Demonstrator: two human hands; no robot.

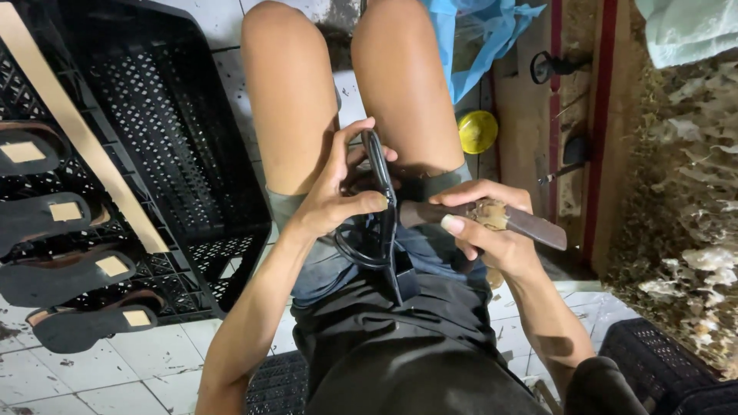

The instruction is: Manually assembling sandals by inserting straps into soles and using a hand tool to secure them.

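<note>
- White floor tiles (146,369), black crate (177,138) alongside.
- Left hand (330,192) curls shut around a black sandal strap (382,207).
- Right hand (484,227) grips a brown-handled tool (523,223), perhaps a knife; keep fingertips (453,224) behind its edge.

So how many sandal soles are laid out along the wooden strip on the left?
4, lined up on the black crate beside the wooden strip: top one, second, third, nearest. More may lie beyond the left edge of the frame.
</note>
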